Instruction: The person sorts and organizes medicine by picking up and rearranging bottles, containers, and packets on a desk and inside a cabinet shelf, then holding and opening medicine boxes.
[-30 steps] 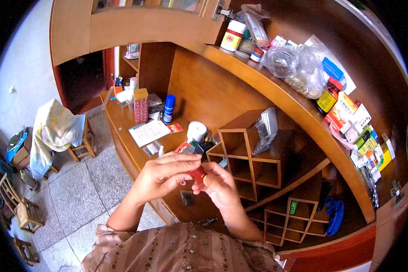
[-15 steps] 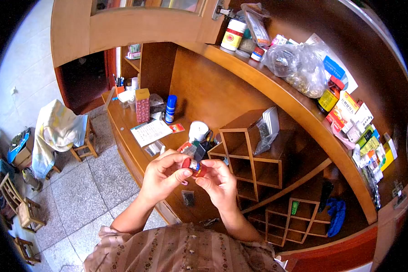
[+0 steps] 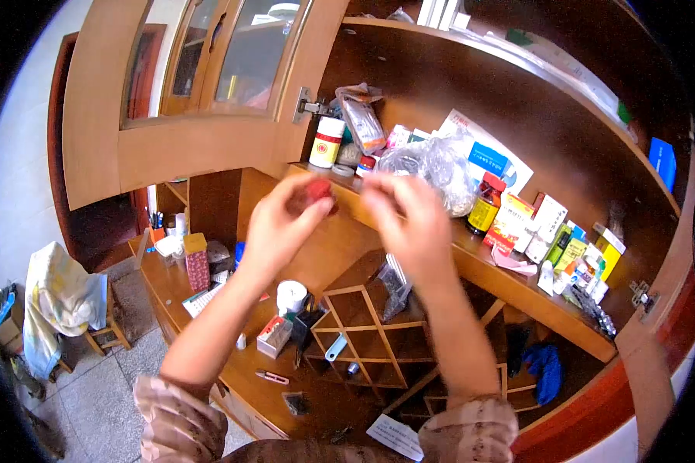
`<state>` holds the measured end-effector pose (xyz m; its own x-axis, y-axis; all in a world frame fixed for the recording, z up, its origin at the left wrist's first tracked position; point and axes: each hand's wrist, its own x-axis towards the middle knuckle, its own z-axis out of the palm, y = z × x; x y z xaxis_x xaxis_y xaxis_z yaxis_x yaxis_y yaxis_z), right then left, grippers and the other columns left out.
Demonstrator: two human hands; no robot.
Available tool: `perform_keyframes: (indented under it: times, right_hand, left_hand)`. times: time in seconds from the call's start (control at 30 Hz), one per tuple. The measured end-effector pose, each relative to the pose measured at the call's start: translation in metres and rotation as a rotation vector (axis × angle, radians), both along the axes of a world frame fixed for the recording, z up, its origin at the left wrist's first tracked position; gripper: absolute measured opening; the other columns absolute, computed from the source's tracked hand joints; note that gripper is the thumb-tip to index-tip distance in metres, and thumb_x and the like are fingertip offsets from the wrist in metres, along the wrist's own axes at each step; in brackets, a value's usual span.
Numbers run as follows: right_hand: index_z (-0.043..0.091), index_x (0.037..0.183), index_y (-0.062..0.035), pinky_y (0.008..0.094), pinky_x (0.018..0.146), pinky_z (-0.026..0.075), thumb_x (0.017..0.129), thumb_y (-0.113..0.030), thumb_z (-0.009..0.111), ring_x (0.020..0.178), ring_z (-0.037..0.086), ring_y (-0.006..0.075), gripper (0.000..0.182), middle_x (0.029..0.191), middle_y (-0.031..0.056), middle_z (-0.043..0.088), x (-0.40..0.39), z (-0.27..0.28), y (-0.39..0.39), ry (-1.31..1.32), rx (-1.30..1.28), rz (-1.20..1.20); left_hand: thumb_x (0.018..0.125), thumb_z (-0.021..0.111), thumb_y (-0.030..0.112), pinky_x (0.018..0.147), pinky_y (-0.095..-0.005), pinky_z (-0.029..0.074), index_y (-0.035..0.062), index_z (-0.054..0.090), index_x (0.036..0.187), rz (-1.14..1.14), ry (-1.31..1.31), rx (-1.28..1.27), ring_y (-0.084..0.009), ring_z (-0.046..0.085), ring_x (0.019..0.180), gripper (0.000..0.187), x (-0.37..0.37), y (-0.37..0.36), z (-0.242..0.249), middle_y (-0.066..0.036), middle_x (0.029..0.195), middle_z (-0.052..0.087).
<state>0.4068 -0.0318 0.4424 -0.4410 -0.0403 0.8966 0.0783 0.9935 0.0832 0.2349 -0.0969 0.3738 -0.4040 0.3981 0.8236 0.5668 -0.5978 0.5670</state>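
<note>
My left hand is raised in front of the cabinet, its fingers and thumb closed around a small red bottle. Its label is out of sight. Level with it, my right hand is by the shelf edge, apart from the bottle; motion smears its fingers. Just behind, on the shelf, stand a little red-capped bottle and a white jar with a red and yellow label. A clear plastic bag lies partly behind my right hand.
The open glass cabinet door juts out at upper left. Along the shelf stand a red-capped brown bottle and several medicine boxes. Below, the desk holds a wooden lattice rack, a small box and a cutter.
Both hands have risen from above the desk to shelf height and moved apart. The red bottle, held between both hands before, is now in my left hand. The view has tilted up.
</note>
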Motion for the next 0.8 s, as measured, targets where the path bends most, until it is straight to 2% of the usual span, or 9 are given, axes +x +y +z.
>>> perform_keyframes:
  times: [0.07,0.1,0.13,0.17,0.2,0.27,0.43,0.63,0.8]
  right_hand:
    - [0.068,0.09,-0.0098,0.0375,0.074,0.048,0.081,-0.017,0.062,0.086,0.061,0.0287,0.013,0.084,0.0106,0.065,-0.02,0.038,0.033,-0.074,0.194,-0.152]
    - [0.068,0.09,-0.0098,0.0375,0.074,0.048,0.081,-0.017,0.062,0.086,0.061,0.0287,0.013,0.084,0.0106,0.065,-0.031,0.05,0.05,-0.071,0.202,-0.154]
    - [0.068,0.09,-0.0118,0.0375,0.075,0.048,0.08,-0.017,0.061,0.086,0.061,0.0296,0.014,0.085,0.0106,0.065,-0.042,0.058,0.068,-0.287,0.184,-0.232]
    - [0.068,0.091,-0.0138,0.0375,0.076,0.048,0.079,-0.017,0.06,0.085,0.061,0.0304,0.015,0.086,0.0107,0.065,-0.049,0.061,0.079,-0.503,0.161,-0.309]
    - [0.068,0.091,-0.0138,0.0375,0.076,0.048,0.079,-0.017,0.06,0.085,0.061,0.0304,0.015,0.086,0.0107,0.065,-0.054,0.062,0.081,-0.498,0.164,-0.314]
    - [0.069,0.09,-0.0168,0.0387,0.077,0.048,0.078,-0.018,0.058,0.085,0.062,0.0287,0.016,0.087,0.0101,0.066,-0.064,0.058,0.088,-0.737,0.296,-0.562]
    - [0.066,0.089,-0.0188,0.0415,0.081,0.045,0.083,-0.018,0.048,0.086,0.063,0.0234,0.019,0.081,0.0058,0.067,-0.079,0.039,0.116,-0.625,0.746,-0.67]
    - [0.065,0.093,-0.0171,0.0378,0.072,0.045,0.085,-0.018,0.047,0.074,0.066,0.0205,0.019,0.075,0.0029,0.068,-0.095,0.036,0.112,-0.797,0.684,-0.887]
    - [0.064,0.095,-0.0173,0.0361,0.069,0.045,0.087,-0.018,0.046,0.071,0.067,0.0199,0.019,0.074,0.0034,0.068,-0.1,0.036,0.116,-0.83,0.716,-0.941]
  left_hand:
    - [0.077,0.07,0.017,0.072,-0.0339,0.05,0.0017,0.05,0.115,0.157,0.041,0.032,-0.0244,0.065,0.078,0.046,-0.015,0.041,0.024,-0.016,0.086,0.066]
    - [0.077,0.07,0.016,0.072,-0.0334,0.051,0.0015,0.05,0.114,0.229,0.09,-0.012,-0.0233,0.065,0.08,0.044,-0.021,0.055,0.033,-0.016,0.088,0.066]
    - [0.078,0.07,0.015,0.072,-0.0329,0.051,0.0013,0.05,0.113,0.301,0.139,-0.057,-0.0223,0.066,0.082,0.042,-0.027,0.067,0.039,-0.017,0.091,0.066]
    - [0.073,0.071,0.021,0.071,-0.0408,0.05,0.0044,0.053,0.107,0.253,0.135,-0.083,-0.0333,0.064,0.078,0.041,-0.039,0.089,0.035,-0.018,0.085,0.066]
    - [0.073,0.071,0.022,0.072,-0.0419,0.049,0.0059,0.056,0.104,0.289,0.205,-0.124,-0.0322,0.063,0.08,0.037,-0.039,0.092,0.036,-0.017,0.084,0.066]
    - [0.073,0.071,0.023,0.077,-0.0426,0.048,0.007,0.058,0.102,0.349,0.214,-0.114,-0.0319,0.063,0.084,0.035,-0.038,0.095,0.036,-0.017,0.085,0.066]
    - [0.078,0.068,0.018,0.076,-0.0373,0.05,0.0041,0.057,0.109,0.33,0.248,-0.165,-0.0287,0.065,0.082,0.036,-0.05,0.104,0.037,-0.016,0.089,0.067]
    - [0.079,0.066,0.018,0.076,-0.0374,0.05,0.004,0.058,0.113,0.319,0.294,-0.095,-0.0298,0.065,0.083,0.037,-0.056,0.106,0.033,-0.018,0.091,0.066]
    - [0.079,0.066,0.018,0.076,-0.0371,0.049,0.0042,0.058,0.113,0.302,0.266,-0.125,-0.0303,0.065,0.083,0.038,-0.054,0.102,0.034,-0.019,0.09,0.066]
